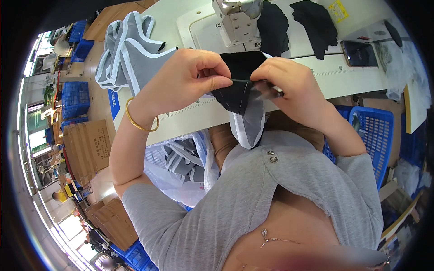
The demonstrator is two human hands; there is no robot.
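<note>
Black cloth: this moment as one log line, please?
Left hand: pinching black cloth | Right hand: holding blurred dark item | Sewing machine: beyond

A black fabric piece point(234, 98), marked with short pale dashes, hangs aslant at the near edge of the worktop point(361, 77); a grey, white-bordered panel point(254, 123) droops curved below it; a small dark tool point(274, 93), blurred, is just beside its right.

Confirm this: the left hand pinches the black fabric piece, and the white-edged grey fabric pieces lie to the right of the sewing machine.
Not right: the head view shows the white-edged grey fabric pieces to the left of the sewing machine. The left hand does pinch the black fabric piece.
</note>
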